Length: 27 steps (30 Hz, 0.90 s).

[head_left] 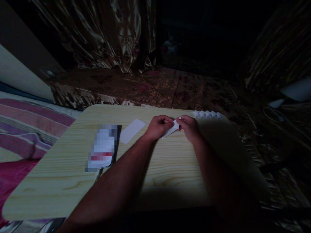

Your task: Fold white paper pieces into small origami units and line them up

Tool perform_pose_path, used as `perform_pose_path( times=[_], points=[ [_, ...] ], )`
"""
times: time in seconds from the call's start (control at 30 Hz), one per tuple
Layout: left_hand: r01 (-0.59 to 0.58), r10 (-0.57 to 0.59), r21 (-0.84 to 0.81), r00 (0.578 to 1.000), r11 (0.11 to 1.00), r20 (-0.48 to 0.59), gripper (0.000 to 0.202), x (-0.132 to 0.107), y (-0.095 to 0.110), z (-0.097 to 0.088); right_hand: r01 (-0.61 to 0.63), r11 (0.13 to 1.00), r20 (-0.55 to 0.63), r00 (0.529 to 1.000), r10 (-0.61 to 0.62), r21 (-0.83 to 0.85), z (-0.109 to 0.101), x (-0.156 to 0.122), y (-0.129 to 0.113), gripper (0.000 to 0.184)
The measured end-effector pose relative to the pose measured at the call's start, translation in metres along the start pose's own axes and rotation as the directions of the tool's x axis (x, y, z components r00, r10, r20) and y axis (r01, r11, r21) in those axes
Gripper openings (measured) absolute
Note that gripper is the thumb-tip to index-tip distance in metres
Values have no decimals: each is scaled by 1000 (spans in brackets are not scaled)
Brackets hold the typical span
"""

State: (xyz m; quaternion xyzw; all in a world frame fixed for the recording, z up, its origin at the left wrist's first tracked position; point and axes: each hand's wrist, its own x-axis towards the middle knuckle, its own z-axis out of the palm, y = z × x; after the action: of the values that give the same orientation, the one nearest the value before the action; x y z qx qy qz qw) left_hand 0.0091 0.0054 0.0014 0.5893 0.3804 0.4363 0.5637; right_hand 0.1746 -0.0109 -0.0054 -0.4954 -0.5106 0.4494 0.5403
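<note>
White paper [172,129] is between the two hands, above the far half of the wooden table [170,168], a little to the right of its middle. The step in hand, as I judge it, is a fold or a crease made with the fingertips, because both thumbs lie on the paper close to each other. The exact line of the fold is too small and dark to tell. From this hold, the next move would call for a steady pinch on one side and a small, exact pressure of the thumb on the other, so that the edges do not slip.

The left hand [157,127] grasps the paper near its middle, with the thumb on top and the other fingers curled. The right hand [189,127] pinches the upper right end, its thumb on the near face and a fingertip showing below. The forearms come from the two lower corners and lean inward, so the hands almost meet. Whether the wrists rest on the table, I cannot tell.

To the left of the left hand lies a flat sheet [132,131], untouched. Beyond the right hand, small white pieces [207,114] stand in a row along the far edge.
</note>
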Motion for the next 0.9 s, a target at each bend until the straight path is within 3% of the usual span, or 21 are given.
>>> perform_pose_path(
  times=[0.17, 0.37, 0.63, 0.9],
  points=[
    [-17, 17, 59, 1000, 998, -2, 28, 1, -1, -1, 14, 999, 33, 999, -13, -40, 3, -3, -5, 24],
    [-37, 14, -131, 985, 991, -172, 27, 5, -2, 0, 1, 999, 55, 998, 1, -43, 8, -7, -9, 29],
    [-13, 0, -141, 996, 990, -93, 24, 4, 0, 1, 3, 997, -14, 1000, -4, -78, 14, -8, -6, 23],
    [13, -29, -176, 996, 984, -86, 23, 3, 3, 2, -9, 994, -30, 1000, 6, -107, 17, -11, -11, 18]
  ],
)
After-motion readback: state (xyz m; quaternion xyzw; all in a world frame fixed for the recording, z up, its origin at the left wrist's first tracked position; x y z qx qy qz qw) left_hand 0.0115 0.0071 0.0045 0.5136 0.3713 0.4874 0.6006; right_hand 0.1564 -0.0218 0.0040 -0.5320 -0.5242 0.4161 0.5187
